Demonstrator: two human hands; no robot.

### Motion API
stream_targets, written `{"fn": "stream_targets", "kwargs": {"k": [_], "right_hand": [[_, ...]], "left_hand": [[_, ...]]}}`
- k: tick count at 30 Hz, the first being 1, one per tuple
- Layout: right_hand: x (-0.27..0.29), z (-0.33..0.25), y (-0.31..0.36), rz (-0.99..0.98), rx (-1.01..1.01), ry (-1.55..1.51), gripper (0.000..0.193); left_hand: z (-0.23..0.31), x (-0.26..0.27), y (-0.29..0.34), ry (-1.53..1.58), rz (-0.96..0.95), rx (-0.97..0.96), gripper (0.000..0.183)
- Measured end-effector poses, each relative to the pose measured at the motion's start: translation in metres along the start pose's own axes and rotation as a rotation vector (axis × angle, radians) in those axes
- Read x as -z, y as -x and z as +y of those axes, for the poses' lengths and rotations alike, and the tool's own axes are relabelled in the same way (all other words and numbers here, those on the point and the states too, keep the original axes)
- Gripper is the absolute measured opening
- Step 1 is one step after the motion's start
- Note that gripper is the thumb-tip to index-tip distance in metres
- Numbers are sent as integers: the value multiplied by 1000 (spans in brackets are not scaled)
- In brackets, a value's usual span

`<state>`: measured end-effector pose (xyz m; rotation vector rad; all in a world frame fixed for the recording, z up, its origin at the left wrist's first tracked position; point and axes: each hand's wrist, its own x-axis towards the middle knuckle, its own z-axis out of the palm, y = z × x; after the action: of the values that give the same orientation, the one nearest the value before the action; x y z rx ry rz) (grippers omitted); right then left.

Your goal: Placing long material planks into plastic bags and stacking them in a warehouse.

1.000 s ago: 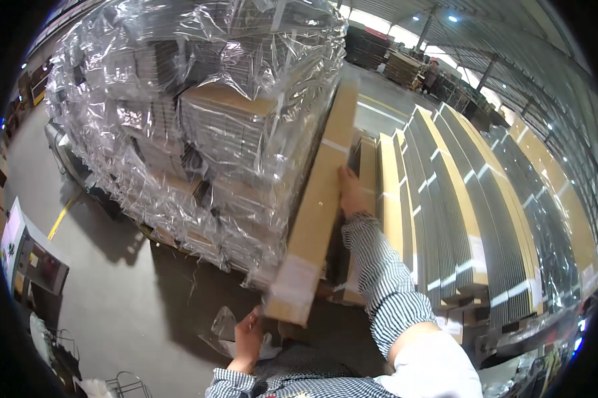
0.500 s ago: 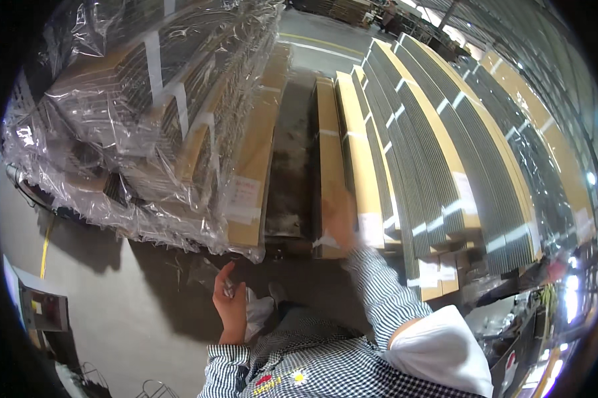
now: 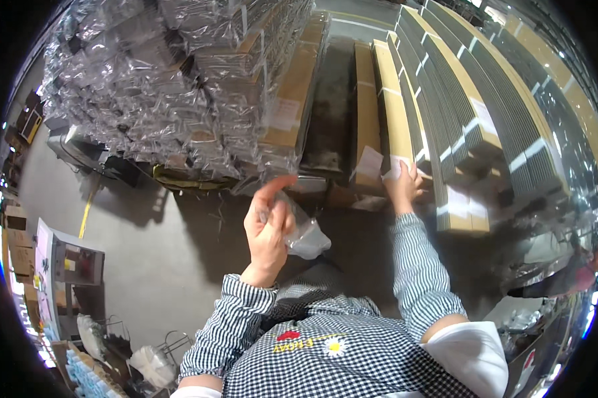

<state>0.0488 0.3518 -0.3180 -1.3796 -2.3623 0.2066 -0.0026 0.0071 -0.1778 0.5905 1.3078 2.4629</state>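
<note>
My left hand (image 3: 267, 229) is raised in front of my body, fingers curled round a crumpled piece of clear plastic (image 3: 305, 237) and the index finger bent forward. My right hand (image 3: 403, 187) reaches out to the near end of a long strapped bundle of flat cardboard (image 3: 390, 99). Its thumb and fingers are apart and touch that end, by a white paper label (image 3: 396, 166). Just left of it, a narrower cardboard bundle (image 3: 365, 99) carries a white paper sheet (image 3: 369, 162) at its near end.
A tall stack of cardboard wrapped in clear film (image 3: 179, 86) stands at the left. More strapped cardboard bundles (image 3: 471, 109) lie on the right. A grey machine or cabinet (image 3: 73, 255) is at the lower left, near a box of pale blue items (image 3: 90, 371). Another person (image 3: 571, 275) shows at the right rim.
My right hand has moved from the narrow bundle to the one on its right. A white sheet now shows plainly on the narrow bundle. My left hand has risen with the plastic.
</note>
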Motion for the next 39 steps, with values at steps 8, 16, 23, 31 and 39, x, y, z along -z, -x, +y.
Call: {"fn": "stream_targets", "kwargs": {"k": [8, 16, 23, 31, 39], "right_hand": [[167, -62, 206, -242, 658, -889, 56], [173, -87, 230, -283, 502, -1303, 5], [178, -68, 219, -446, 22, -1465, 8], [164, -11, 214, -767, -149, -1818, 32], [132, 130, 200, -881, 416, -682, 18]], "left_hand": [[5, 2, 36, 72, 53, -14, 35], [16, -7, 66, -213, 82, -38, 34], [-5, -12, 75, -276, 29, 123, 17], [-46, -16, 84, -28, -100, 504, 24], [-116, 21, 76, -868, -984, 599, 23]]}}
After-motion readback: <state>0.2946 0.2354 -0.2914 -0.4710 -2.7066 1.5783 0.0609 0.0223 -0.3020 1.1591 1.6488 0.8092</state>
